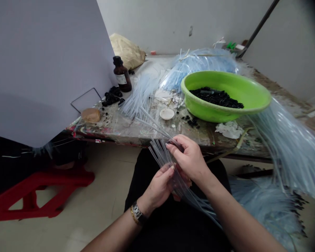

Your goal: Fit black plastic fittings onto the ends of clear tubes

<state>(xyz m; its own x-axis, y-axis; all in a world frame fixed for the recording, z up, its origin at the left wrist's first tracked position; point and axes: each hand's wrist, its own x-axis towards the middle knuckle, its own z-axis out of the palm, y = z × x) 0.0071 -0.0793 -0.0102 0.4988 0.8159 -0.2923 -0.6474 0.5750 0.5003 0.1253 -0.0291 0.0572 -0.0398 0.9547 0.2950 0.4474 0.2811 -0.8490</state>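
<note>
My left hand [159, 184] is closed round a bundle of thin clear plastic tubes [160, 154], whose cut ends fan out above the thumb. The rest of the bundle trails down to the right across my lap. Just above it, my right hand [187, 155] pinches a few tubes that point up and left towards the table, and its fingers are partly hidden. Something dark shows under the right fingers, too unclear to name. A small white dish [167, 113] lies on the table beyond my hands, with small black pieces [191, 121] to its right.
A green basin [225, 113] of black parts stands on the cluttered table. More tubes [291, 143] hang over its right edge. Behind are a brown bottle [123, 78] and a paper bag [128, 52]. A grey panel [47, 70] blocks the left; a red stool [42, 189] stands below.
</note>
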